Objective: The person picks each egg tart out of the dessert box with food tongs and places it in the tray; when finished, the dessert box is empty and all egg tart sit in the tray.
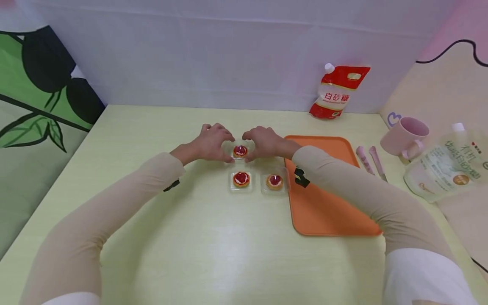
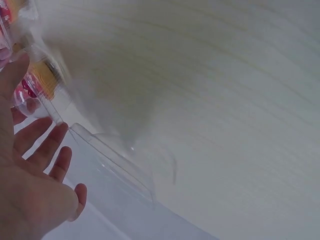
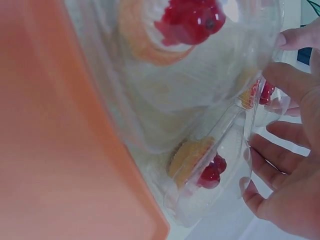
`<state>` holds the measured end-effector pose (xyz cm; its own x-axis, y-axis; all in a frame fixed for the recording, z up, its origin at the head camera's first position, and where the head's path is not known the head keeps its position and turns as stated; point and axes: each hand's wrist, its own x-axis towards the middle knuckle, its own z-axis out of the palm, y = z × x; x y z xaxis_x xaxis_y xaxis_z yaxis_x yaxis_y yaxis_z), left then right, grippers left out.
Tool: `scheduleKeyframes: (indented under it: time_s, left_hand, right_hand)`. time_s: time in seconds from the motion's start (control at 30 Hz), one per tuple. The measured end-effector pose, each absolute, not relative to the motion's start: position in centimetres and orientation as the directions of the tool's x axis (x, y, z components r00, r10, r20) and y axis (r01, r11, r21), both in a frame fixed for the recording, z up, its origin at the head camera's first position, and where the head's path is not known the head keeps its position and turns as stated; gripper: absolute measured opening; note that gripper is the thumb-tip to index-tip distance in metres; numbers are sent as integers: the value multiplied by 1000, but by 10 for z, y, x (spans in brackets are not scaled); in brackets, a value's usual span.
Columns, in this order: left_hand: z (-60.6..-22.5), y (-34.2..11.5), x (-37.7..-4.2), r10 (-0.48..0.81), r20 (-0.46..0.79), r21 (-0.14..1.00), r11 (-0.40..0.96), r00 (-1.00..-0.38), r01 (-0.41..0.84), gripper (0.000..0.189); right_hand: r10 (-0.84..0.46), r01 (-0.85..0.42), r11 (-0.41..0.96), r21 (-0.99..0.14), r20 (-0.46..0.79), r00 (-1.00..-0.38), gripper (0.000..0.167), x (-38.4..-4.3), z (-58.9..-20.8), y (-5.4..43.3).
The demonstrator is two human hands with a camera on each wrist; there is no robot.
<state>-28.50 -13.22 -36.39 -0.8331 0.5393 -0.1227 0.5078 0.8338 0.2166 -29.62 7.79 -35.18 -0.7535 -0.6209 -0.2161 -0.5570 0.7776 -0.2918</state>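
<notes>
My left hand (image 1: pixel 214 142) and right hand (image 1: pixel 265 142) curve in from opposite sides of a clear boxed tart (image 1: pixel 240 151), thumb and forefinger pinching it, my other fingers loosely bent. It sits toward the worktop's (image 1: pixel 183 250) far edge. Just nearer me lie a second boxed tart (image 1: pixel 241 179) and a third boxed tart (image 1: pixel 274 181), the latter beside the orange tray's (image 1: pixel 320 220) left edge. A red sugar bag (image 1: pixel 337 93) stands near the worktop's far right corner.
</notes>
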Motion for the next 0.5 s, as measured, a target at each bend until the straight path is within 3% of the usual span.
scheduleKeyframes:
  time_s: [0.5]
  left_hand:
    - [-375, -127, -284, 551, -66, 45, 835, -832, 549, 72]
  right_hand:
    - [-650, -598, 756, -265, -201, -733, 66, -290, -352, 79]
